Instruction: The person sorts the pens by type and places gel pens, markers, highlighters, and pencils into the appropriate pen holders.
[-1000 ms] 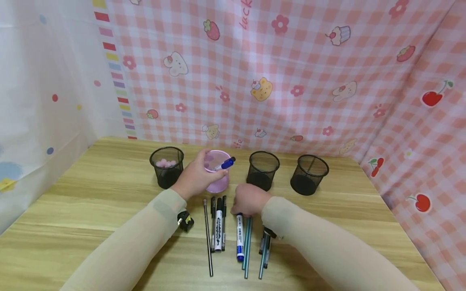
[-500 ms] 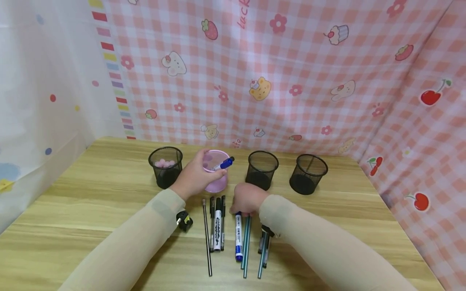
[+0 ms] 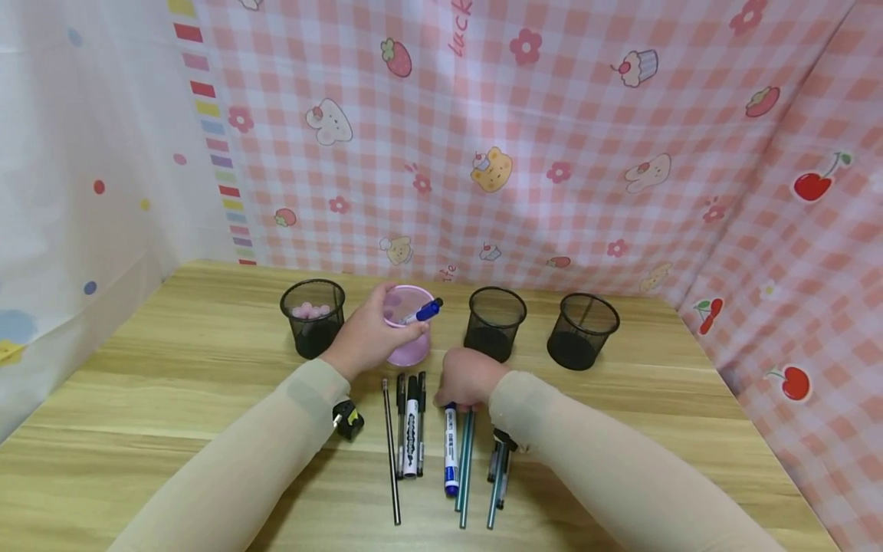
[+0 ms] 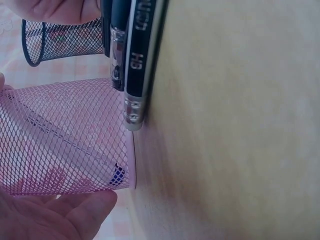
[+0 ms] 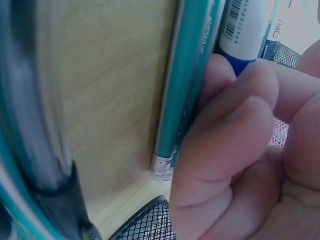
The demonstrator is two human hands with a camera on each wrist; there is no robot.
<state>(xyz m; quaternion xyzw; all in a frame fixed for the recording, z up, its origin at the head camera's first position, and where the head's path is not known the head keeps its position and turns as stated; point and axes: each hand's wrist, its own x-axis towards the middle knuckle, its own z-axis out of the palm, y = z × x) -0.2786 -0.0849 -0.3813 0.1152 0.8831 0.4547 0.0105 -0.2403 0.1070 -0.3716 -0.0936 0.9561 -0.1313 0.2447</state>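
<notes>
My left hand [image 3: 362, 337] grips a pink mesh pen cup [image 3: 409, 354], thumb on the near side and fingers round the far left. A blue-capped marker [image 3: 428, 310] leans inside that cup, its capped end above the rim. My right hand [image 3: 469, 379] pinches the far end of a white-and-blue whiteboard marker [image 3: 451, 452], which lies lengthwise on the table. In the right wrist view, curled fingertips cover the blue end of this marker [image 5: 245, 30]. Two teal pencils [image 5: 182, 100] lie right beside it, their eraser ends toward the cups.
Left of the pink cup stands a black mesh cup [image 3: 317, 330] with pink pieces inside. Two more black mesh cups, one central [image 3: 493, 341] and one rightmost [image 3: 578, 349], stand to the right. A dark pencil [image 3: 392, 460], a black marker [image 3: 411, 437] and several pens lie in front.
</notes>
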